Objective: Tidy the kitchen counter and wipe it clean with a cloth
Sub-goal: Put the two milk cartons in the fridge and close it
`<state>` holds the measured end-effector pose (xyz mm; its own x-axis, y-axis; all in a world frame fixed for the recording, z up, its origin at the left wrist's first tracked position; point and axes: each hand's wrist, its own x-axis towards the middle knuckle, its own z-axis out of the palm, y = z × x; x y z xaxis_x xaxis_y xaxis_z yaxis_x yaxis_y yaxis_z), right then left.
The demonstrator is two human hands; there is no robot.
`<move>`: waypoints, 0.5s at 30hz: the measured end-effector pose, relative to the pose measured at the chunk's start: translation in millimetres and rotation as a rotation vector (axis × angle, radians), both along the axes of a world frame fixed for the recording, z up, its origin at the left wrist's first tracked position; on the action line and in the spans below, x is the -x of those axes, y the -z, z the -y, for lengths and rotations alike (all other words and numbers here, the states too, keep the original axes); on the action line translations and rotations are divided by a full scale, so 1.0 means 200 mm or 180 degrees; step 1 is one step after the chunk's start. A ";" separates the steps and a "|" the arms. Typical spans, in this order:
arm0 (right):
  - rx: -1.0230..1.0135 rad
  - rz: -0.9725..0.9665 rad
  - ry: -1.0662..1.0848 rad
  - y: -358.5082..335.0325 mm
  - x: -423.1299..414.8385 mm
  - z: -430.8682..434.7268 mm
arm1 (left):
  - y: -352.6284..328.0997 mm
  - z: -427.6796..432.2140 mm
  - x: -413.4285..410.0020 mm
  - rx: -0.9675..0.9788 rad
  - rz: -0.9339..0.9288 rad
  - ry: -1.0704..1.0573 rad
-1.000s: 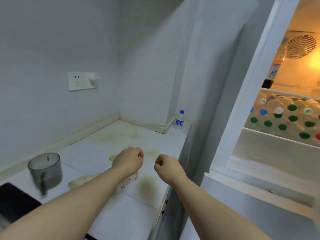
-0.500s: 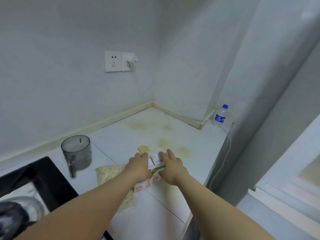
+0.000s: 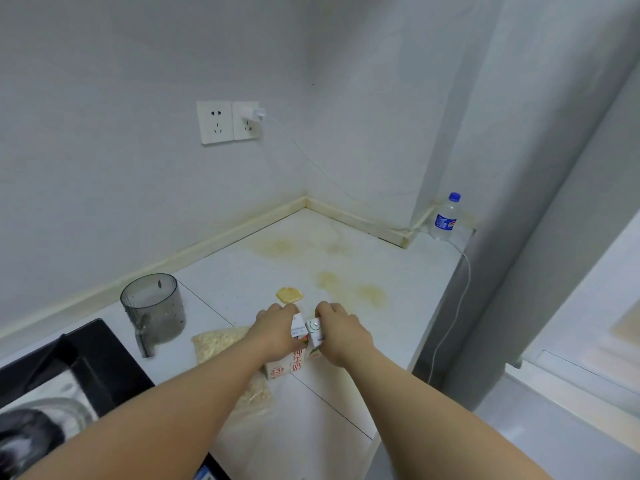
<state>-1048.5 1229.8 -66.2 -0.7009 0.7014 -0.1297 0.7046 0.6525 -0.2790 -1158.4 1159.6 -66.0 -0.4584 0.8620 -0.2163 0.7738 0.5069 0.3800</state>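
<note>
1. While both hands grip the milk carton (image 3: pixel 294 363), it stands upright on the counter (image 3: pixel 242 271) near the front edge. The left hand (image 3: pixel 277 332) is curled round its left side. The right hand (image 3: pixel 341 336) is curled round the right side, next to the white cap (image 3: pixel 314 324).
2. Risk: can't tell if the cap is tight. A squeeze or tilt on the lift could push milk out onto the counter.
3. Risk: the bag of oats (image 3: pixel 221 341) lies right beside the carton, partly under the left forearm. Pulling the arm back could drag it. Can't tell if the bag is sealed.
4. Risk: yellow stains (image 3: pixel 349 287) and a yellow scrap (image 3: pixel 289 294) sit just beyond the hands. Sliding the carton forward would smear them.
5. Risk: the charger cable (image 3: pixel 465 289) drops off the counter's right edge near the water bottle (image 3: pixel 446 218). A wipe there could catch it.
6. Hidden: the fingertips behind the carton and most of its front. No cloth in view. The dark basin (image 3: pixel 90 358) at bottom left is cut off, contents unclear.
</note>
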 end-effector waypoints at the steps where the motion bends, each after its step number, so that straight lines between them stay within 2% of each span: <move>1: 0.0047 -0.0076 -0.0018 0.01 -0.02 0.00 | 0.00 0.00 0.00 0.0015 -0.0017 0.0036; 6: 0.0132 -0.0124 -0.0087 -0.07 -0.15 -0.07 | -0.06 -0.04 -0.04 -0.0027 0.0020 0.0245; 15: -0.0255 -0.0652 0.0207 -0.43 -0.50 -0.26 | -0.39 -0.30 -0.30 -0.0804 -0.0155 0.0847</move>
<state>-949.2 1281.0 19.0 -0.6599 0.7482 0.0687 0.6798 0.6335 -0.3694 -1097.7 1218.6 11.7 -0.2156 0.9759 0.0351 0.8861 0.1804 0.4270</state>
